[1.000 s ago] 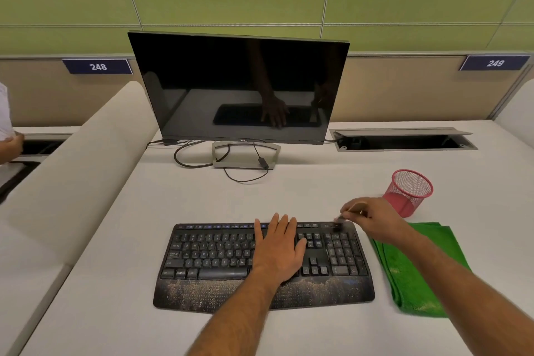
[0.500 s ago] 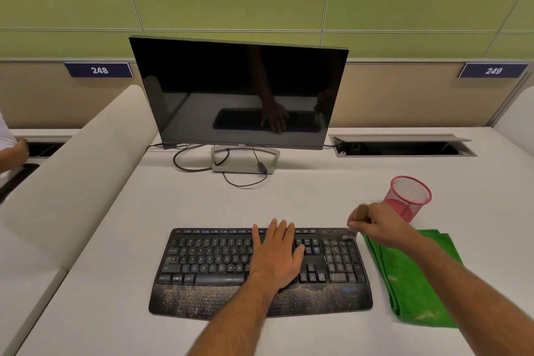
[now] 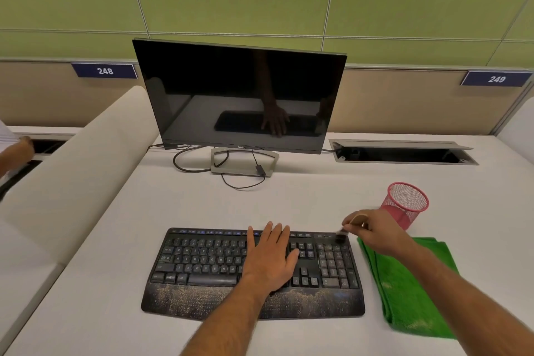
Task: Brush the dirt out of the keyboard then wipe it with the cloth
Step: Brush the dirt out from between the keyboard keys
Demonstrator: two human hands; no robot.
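Observation:
A black keyboard [image 3: 202, 266] lies on the white desk [image 3: 202, 202], its palm rest speckled with sandy dirt. My left hand [image 3: 270, 257] rests flat on the keys right of centre, fingers straight. My right hand [image 3: 372, 228] grips a small brush [image 3: 344, 233] by its light wooden handle; the dark bristles touch the keyboard's top right corner above the number pad. A folded green cloth [image 3: 404, 298] lies on the desk just right of the keyboard, partly under my right forearm.
A pink mesh cup [image 3: 407, 201] stands behind the cloth. A dark monitor [image 3: 239, 95] on a stand sits at the back with loose cables [image 3: 187, 165]. An open cable hatch [image 3: 401, 153] is at back right. Another person's arm [image 3: 14, 153] shows at far left beyond a padded divider [image 3: 72, 170].
My right hand and the brush have made small strokes around the keyboard's top right corner. My left hand has stayed flat on the keys. The camera has tilted slightly.

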